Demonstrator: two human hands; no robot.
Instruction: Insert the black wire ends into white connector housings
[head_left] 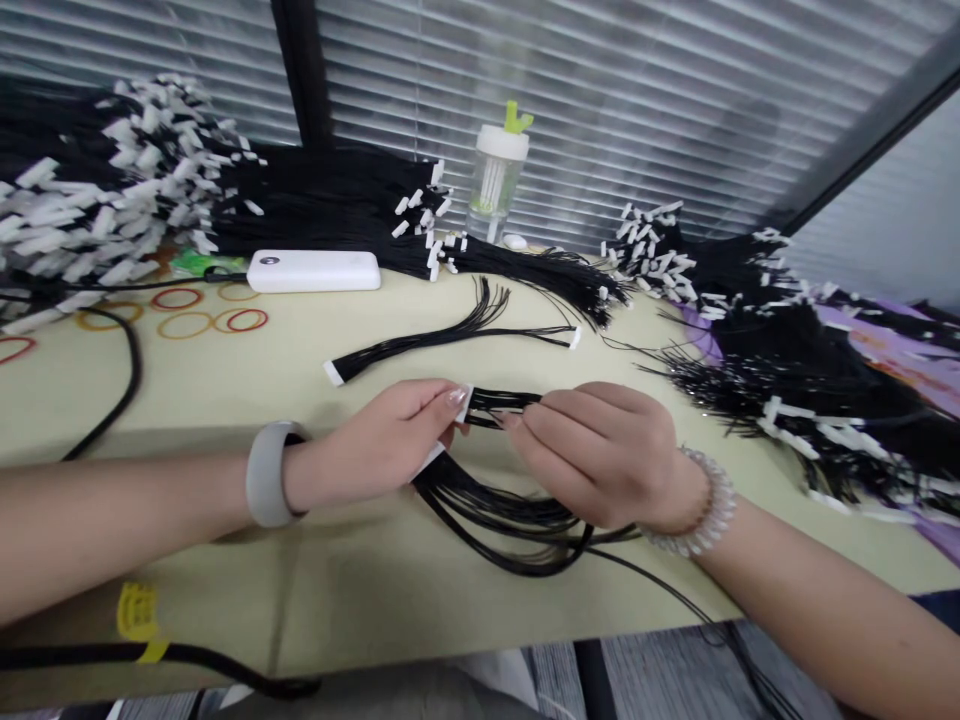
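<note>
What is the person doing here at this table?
The left hand pinches a white connector, and the right hand holds black wires close to it. These wires loop on the near side of the hands. Beyond them, another bundle lies on the table, with white connectors on its ends.

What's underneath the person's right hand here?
Looped black wires pass below the right hand, above the pale tabletop. Straighter wires reach from a white connector to that hand; what it encloses, and the tabletop directly behind it, are covered.
</note>
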